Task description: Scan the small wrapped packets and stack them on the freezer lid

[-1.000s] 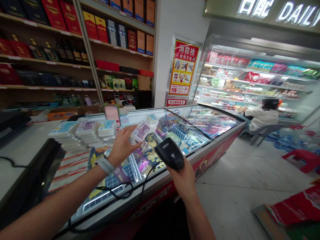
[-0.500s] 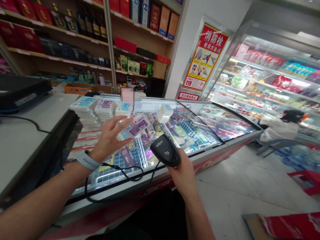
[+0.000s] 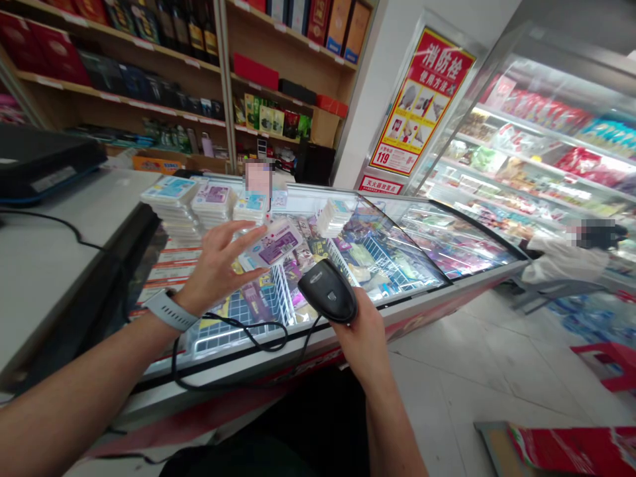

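In my right hand (image 3: 365, 338) is a black handheld barcode scanner (image 3: 328, 291), its head tilted up and toward the left. A black cord (image 3: 248, 334) loops from it across the freezer's front edge. My left hand (image 3: 218, 265), with a pale watch band (image 3: 171, 310) at the wrist, holds a flat white-and-purple packet (image 3: 278, 244) between thumb and fingers, just left of the scanner. Beyond that hand, stacks of similar flat packs with blue tops (image 3: 171, 189) and purple tops (image 3: 213, 197) stand on the freezer's glass. Another small stack (image 3: 334, 215) sits farther right.
Under the glass, the chest freezer (image 3: 417, 281) holds wire baskets of colourful packages. A grey counter (image 3: 64, 252) with a black device (image 3: 44, 162) lies left. A seated person (image 3: 566, 258) is at the right by a lit refrigerated shelf (image 3: 541, 146). A red stool (image 3: 609, 364) stands nearby.
The view has tilted slightly, so the shelves and poster sit higher. Both hands keep their holds, with the packet and scanner in nearly the same places.
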{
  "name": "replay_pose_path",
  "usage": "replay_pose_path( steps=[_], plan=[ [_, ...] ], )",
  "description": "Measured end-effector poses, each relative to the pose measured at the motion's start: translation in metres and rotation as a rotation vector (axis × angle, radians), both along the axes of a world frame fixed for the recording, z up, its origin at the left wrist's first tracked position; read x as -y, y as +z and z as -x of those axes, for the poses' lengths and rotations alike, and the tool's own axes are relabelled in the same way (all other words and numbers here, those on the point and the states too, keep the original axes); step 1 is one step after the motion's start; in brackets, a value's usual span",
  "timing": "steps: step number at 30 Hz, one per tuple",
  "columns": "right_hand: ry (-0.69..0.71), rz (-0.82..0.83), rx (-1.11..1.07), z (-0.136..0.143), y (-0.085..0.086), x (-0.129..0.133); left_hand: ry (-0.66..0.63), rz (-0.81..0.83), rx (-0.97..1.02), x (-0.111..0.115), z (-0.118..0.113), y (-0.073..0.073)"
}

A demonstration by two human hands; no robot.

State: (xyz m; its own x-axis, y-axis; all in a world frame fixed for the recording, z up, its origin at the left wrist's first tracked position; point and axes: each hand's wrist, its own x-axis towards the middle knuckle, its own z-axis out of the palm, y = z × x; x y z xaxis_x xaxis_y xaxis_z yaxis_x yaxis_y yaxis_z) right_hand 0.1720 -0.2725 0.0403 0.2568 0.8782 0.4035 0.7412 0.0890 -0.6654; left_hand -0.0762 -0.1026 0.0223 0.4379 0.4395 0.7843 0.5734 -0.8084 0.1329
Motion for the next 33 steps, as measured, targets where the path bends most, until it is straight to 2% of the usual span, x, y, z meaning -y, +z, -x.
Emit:
replay_pose_path(
  steps=[25, 29, 33],
  plan=[
    [-0.004, 0.033, -0.007, -0.0003, -0.0009, -0.0005, -0.010, 0.066, 0.003, -0.0008, 0.0002, -0.0029],
    [-0.019, 0.039, -0.014, -0.0002, -0.0006, -0.0004, 0.012, 0.145, 0.008, -0.0013, 0.0006, -0.0037],
    [-0.010, 0.026, -0.024, -0.0005, -0.0008, -0.0001, -0.014, 0.342, 0.017, -0.0060, 0.0009, -0.0056]
  ],
)
